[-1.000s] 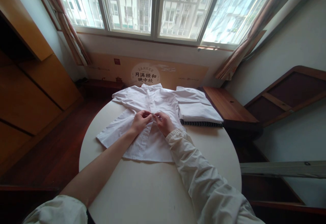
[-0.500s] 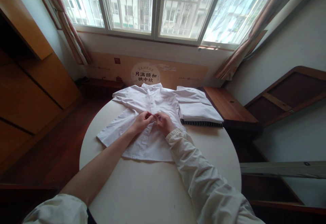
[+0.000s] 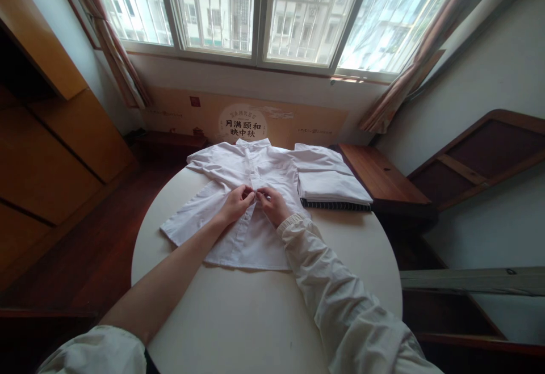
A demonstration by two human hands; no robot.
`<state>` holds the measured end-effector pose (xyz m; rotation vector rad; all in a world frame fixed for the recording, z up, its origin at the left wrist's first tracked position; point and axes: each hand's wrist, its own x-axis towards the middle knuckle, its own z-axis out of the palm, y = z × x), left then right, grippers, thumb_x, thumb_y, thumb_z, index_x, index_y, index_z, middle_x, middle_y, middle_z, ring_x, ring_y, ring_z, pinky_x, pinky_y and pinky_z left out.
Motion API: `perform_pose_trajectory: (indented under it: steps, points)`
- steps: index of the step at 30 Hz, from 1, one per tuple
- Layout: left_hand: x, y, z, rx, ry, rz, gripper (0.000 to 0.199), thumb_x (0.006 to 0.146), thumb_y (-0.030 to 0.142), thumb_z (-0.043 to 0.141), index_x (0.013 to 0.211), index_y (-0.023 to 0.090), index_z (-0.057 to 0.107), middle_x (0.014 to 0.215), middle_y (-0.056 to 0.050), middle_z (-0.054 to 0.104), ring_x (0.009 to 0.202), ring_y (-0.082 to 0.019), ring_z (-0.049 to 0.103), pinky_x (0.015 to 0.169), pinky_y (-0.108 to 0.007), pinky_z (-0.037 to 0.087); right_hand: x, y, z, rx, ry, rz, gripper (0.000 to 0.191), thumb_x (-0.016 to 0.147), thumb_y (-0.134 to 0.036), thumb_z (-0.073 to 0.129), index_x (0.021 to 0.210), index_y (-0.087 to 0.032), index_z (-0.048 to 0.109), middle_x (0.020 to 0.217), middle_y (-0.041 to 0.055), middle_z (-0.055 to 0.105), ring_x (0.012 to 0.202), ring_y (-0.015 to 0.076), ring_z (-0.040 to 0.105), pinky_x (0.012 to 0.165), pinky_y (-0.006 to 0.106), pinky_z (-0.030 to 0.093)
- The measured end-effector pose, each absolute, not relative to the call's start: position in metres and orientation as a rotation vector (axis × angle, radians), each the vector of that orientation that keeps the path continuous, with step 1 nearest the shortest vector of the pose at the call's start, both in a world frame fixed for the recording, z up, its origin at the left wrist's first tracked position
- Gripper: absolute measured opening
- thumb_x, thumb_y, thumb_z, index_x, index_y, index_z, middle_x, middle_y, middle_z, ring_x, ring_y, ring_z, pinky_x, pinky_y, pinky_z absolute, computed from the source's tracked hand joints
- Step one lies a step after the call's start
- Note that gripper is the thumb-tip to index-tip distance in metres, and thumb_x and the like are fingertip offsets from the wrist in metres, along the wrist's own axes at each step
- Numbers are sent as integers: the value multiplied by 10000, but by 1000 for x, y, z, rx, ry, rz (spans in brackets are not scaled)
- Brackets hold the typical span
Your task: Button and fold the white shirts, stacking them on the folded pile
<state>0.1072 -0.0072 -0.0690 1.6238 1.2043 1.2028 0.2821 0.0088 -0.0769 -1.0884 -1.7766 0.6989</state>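
A white shirt (image 3: pixel 242 246) lies spread on the round white table (image 3: pixel 238 317), its collar toward the window and its hem toward me. My left hand (image 3: pixel 238 202) pinches the front placket near the middle of the shirt. Close beside it, my right hand (image 3: pixel 273 205) pinches the same strip of cloth, the fingertips of both hands almost touching. Whatever button lies between the fingers is too small to make out. Folded white clothes (image 3: pixel 334 185) are stacked to the right of the shirt, with a dark striped piece (image 3: pixel 336 205) at the bottom.
Behind the table stands a tan printed board (image 3: pixel 306 127) below the barred windows. A brown wooden cabinet (image 3: pixel 383 175) is just beyond the table's right edge. Orange-brown cupboards (image 3: pixel 51 158) line the left side.
The view has shifted very slightly. Both hands remain at the placket, with only a slight movement of the fingers.
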Motion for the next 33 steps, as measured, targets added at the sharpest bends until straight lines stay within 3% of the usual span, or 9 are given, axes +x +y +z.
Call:
perform_pose_trajectory:
  steps: [11, 23, 33]
  points:
    - [110, -9, -70, 1536, 1204, 1232, 245, 882, 422, 682, 947, 188, 655, 738, -17, 694, 606, -158, 628, 587, -265, 488, 282, 5, -72, -1070, -1714, 749, 189, 930, -317, 643, 960, -215, 799, 981, 57, 809, 934, 217, 728, 868, 328, 564]
    - [112, -13, -69, 1554, 1317, 1287, 137, 873, 324, 694, 919, 195, 681, 763, -41, 752, 646, -188, 711, 602, -274, 542, 284, 3, -70, -1098, -1838, 568, 122, 939, -284, 640, 924, -223, 745, 956, 45, 772, 866, 199, 696, 828, 318, 543]
    - [109, -7, -73, 1376, 1124, 1280, 375, 814, 505, 811, 975, 173, 748, 836, -72, 772, 722, -199, 724, 642, -282, 584, 284, 2, -69, -1143, -1746, 630, 162, 942, -355, 615, 891, -246, 723, 876, 14, 753, 803, 185, 679, 768, 297, 524]
